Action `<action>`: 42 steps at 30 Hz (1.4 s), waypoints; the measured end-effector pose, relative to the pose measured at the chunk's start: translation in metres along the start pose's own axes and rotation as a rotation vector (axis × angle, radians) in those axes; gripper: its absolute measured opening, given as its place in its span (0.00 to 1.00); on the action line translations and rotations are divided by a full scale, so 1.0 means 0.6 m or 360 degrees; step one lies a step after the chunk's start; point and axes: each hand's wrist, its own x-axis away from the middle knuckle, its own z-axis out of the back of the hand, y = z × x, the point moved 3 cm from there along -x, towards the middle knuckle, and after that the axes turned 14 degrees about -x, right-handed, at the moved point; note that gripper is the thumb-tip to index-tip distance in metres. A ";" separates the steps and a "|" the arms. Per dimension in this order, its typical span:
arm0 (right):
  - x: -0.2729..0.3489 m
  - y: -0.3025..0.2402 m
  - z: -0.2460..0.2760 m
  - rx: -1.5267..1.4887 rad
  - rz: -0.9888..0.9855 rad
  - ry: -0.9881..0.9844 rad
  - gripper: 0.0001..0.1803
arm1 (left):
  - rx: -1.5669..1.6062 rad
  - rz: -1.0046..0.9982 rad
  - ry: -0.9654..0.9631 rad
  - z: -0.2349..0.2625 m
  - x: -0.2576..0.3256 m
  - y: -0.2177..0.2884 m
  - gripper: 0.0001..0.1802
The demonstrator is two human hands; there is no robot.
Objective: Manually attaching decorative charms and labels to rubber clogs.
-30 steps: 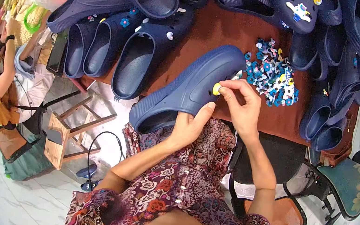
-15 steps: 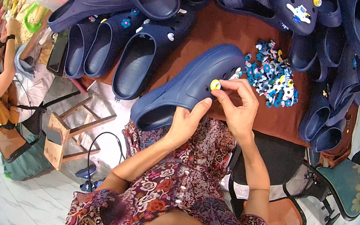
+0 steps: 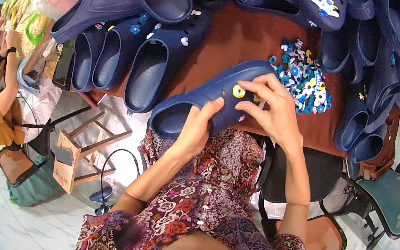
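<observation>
A navy blue clog (image 3: 188, 99) is tilted across the table's near edge, toe pointing up and right. My left hand (image 3: 197, 127) grips its side, fingers inside the opening and thumb on the upper. On the clog's upper sits a round yellow-and-white shoe charm (image 3: 238, 91). Right beside this charm is my right hand (image 3: 273, 108), thumb and forefinger apart with nothing seen between them. Its fingers partly hide other small charms on the toe. Beyond this hand lies a pile of loose blue, white and yellow charms (image 3: 306, 81) on the brown tabletop (image 3: 235, 34).
Several navy clogs (image 3: 147, 75) line the table's left and far sides; more clogs (image 3: 355, 118) crowd the right. A dark phone (image 3: 64, 64) lies at the left edge. A wooden stool (image 3: 66, 161) and another person (image 3: 0, 112) are at left, a green chair (image 3: 388, 207) at right.
My right thumb and forefinger have parted from the yellow charm, which now lies flat on the clog. The clog has turned, showing more of its upper, and my left thumb has shifted onto it.
</observation>
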 end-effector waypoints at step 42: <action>-0.022 0.049 -0.077 0.0469 0.0119 0.0385 0.09 | 0.0352 0.0187 0.0111 0.010 -0.057 -0.015 0.23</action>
